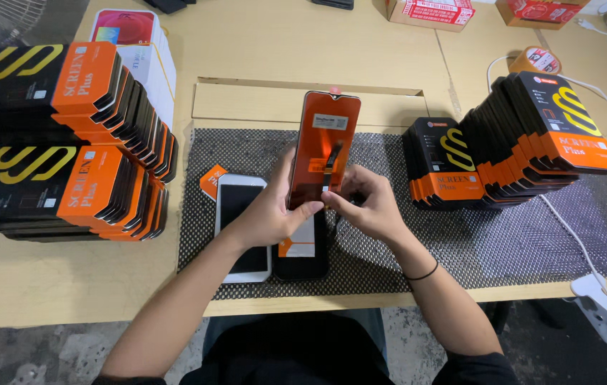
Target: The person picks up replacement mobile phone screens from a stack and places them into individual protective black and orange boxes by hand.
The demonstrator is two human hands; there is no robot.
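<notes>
With our left hand [271, 210] clamped on the orange-backed screen panel [323, 146] to steady it upright over the mesh mat [503, 235], our right hand [368, 207] pinches its lower edge.

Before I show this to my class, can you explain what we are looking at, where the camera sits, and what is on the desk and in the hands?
There is no machine here: a person works with two bare hands. The one picture comes from a camera worn on that person's head, looking down.

The left hand and right hand together hold a phone screen panel upright, its orange back toward the camera. The right fingers pinch near its lower edge.

Beneath lies a dark mesh mat on a pale wooden table. On the mat lie a white phone and a dark phone, side by side. Stacks of black and orange boxes stand at the left and at the right. A white clamp grips the table's near edge.
</notes>
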